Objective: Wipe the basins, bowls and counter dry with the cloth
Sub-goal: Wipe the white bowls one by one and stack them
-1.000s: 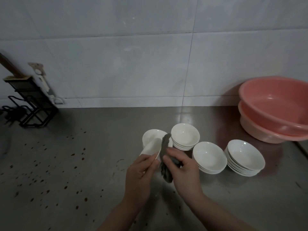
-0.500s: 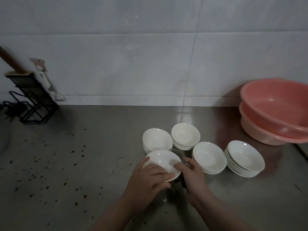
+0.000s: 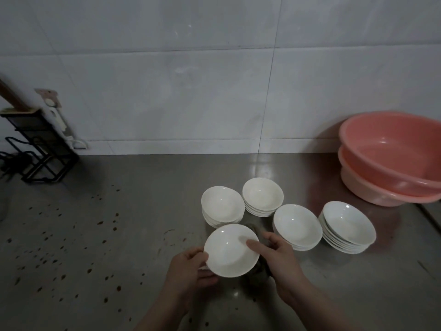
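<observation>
White glazed shallow bowl (image 3: 231, 250) is being held upright just above the steel counter (image 3: 119, 235), near centre. Left hand (image 3: 188, 271) is gripping its left rim, fingers curling beneath, thumb on the edge. Right hand (image 3: 278, 254) is working at the right rim, thumb lying over the inside, fingers tucking under and bunching the dark grey crumpled cloth (image 3: 259, 268) against the bowl's outer wall; likely this two-sided hold is letting the bowl turn against the cloth while the underside is being dried. Four stacks of white bowls are sitting just beyond: far-left stack (image 3: 223, 207), far-centre stack (image 3: 262, 197), right-centre stack (image 3: 297, 225), rightmost stack (image 3: 347, 226). They are crowding the held bowl closely, so any return to a stack is calling for care. Two nested pink plastic basins (image 3: 391, 158) are resting far right against the tiled wall (image 3: 191, 80). Black wire rack (image 3: 38, 149) is standing far left. Brown specks (image 3: 59, 247) are dotting the left counter, not yet wiped.
</observation>
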Available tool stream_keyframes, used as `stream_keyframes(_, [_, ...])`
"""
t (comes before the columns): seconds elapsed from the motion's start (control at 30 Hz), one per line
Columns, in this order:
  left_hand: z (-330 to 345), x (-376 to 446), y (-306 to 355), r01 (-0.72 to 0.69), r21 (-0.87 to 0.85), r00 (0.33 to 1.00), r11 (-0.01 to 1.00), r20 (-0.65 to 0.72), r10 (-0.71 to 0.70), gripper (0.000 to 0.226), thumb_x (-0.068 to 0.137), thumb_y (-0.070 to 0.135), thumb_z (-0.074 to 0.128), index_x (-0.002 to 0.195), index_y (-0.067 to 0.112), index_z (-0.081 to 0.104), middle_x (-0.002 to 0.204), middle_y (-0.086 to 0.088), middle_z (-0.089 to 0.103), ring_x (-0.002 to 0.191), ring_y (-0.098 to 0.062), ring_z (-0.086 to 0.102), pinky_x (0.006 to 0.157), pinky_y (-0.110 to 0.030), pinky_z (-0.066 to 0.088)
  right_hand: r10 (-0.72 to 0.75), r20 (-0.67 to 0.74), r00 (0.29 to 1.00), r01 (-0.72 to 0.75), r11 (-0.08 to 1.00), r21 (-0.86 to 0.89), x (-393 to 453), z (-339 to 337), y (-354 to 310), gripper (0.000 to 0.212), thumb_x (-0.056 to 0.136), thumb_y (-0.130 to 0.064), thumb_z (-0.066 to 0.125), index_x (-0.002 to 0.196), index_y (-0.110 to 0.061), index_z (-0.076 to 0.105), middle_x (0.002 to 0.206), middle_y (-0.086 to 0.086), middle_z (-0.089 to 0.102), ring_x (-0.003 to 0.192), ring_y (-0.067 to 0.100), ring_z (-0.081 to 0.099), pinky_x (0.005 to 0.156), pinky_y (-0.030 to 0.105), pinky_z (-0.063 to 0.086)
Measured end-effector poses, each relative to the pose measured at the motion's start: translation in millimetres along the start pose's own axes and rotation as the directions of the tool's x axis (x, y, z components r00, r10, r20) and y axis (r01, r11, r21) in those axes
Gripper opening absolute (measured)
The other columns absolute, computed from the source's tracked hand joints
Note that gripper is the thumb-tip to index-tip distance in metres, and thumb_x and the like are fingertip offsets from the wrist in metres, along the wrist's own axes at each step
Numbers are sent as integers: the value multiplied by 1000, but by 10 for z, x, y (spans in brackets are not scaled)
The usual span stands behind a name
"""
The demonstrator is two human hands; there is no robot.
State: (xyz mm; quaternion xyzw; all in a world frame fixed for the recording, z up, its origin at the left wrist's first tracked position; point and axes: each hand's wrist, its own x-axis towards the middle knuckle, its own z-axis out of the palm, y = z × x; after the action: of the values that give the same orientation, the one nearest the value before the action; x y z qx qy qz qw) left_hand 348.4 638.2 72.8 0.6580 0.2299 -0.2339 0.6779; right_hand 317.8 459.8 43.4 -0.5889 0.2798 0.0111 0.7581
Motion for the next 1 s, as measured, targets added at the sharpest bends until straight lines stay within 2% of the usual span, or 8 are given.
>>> stream_keyframes(0.13, [19, 108, 314, -227, 104, 971, 968, -56, 234, 13, 93, -1, 50, 100, 3, 61, 81, -12, 66, 56, -24, 65, 45, -26, 55, -14, 52, 999, 10, 996, 88, 23, 51, -152, 19, 84, -17, 70, 96, -3, 68, 98, 16, 72, 88, 23, 67, 77, 35, 52])
stream_keyframes(0.23, [88, 259, 553, -303, 59, 948, 951, -80, 307, 16, 94, 0, 49, 105, 4, 60, 83, -13, 64, 61, -27, 65, 47, -26, 56, -40, 72, 997, 33, 994, 101, 49, 80, -261, 13, 85, -10, 66, 97, -6, 68, 97, 15, 73, 86, 22, 70, 72, 31, 53])
stream_keyframes(0.4, [210, 494, 520, -335, 61, 932, 940, -127, 340, 27, 93, -1, 47, 117, -1, 59, 99, -18, 62, 72, -32, 67, 52, -25, 58, -60, 59, 996, 53, 992, 113, 44, 97, -259, 18, 85, -7, 65, 103, -4, 68, 99, 17, 72, 92, 29, 70, 80, 37, 56])
stream_keyframes(0.6, [262, 690, 393, -345, 229, 910, 910, -156, 384, 28, 90, 1, 49, 115, 1, 61, 103, -18, 65, 81, -35, 69, 51, -23, 56, -38, 43, 998, 34, 996, 87, 28, 21, -130, 14, 84, -8, 66, 98, -7, 69, 95, 16, 72, 87, 27, 70, 75, 35, 53])
stream_keyframes(0.67, [294, 728, 406, -347, 252, 908, 903, -150, 391, 27, 90, 2, 49, 114, 1, 62, 98, -16, 65, 80, -34, 69, 55, -28, 58, -35, 44, 998, 31, 996, 85, 25, 27, -125, 13, 84, -8, 66, 97, -7, 69, 93, 14, 73, 83, 24, 70, 71, 32, 52])
stream_keyframes(0.77, [318, 760, 408, -375, 348, 892, 859, -116, 436, 22, 88, 2, 51, 105, 4, 65, 82, -11, 67, 69, -28, 70, 69, -44, 60, -34, 56, 998, 30, 997, 74, 35, 58, -144, 13, 85, -8, 66, 98, -9, 70, 93, 13, 73, 85, 25, 71, 74, 34, 54])
stream_keyframes(0.87, [317, 742, 381, -392, 412, 878, 822, -98, 468, 23, 88, 4, 54, 107, 8, 65, 87, -8, 66, 70, -27, 70, 71, -48, 59, -58, 51, 997, 55, 997, 51, 52, 74, -171, 15, 84, -9, 68, 98, -11, 71, 94, 10, 74, 89, 26, 71, 82, 38, 56])
stream_keyframes(1.0, [264, 757, 352, -407, 471, 866, 783, -73, 494, 29, 85, 13, 60, 114, 17, 61, 96, -5, 63, 76, -29, 69, 72, -49, 58, -73, 55, 996, 70, 996, 61, 55, 95, -185, 19, 83, -9, 71, 101, -13, 70, 96, 8, 74, 89, 22, 71, 80, 34, 56])
